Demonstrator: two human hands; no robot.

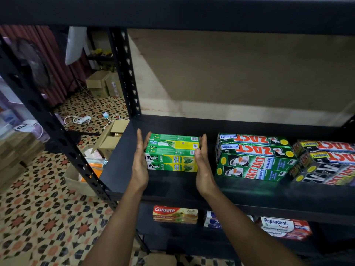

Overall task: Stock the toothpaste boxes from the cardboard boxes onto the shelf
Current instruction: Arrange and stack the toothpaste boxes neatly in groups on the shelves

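A stack of green and yellow Darlie toothpaste boxes (pixel 172 153) rests on the black shelf board (pixel 192 187), two layers high. My left hand (pixel 140 162) lies flat against the stack's left end, fingers straight. Flat against its right end is my right hand (pixel 201 160). Both palms press the stack between them. To the right stand green Zact Whitening boxes (pixel 253 158) and black Zact Smokers boxes (pixel 324 162).
On the shelf below lie Colgate boxes (pixel 175 214) and Pepsodent boxes (pixel 284 227). Open cardboard boxes (pixel 109 139) sit on the patterned tile floor left of the black upright post (pixel 76 150). A power strip with cables (pixel 82 120) lies farther back.
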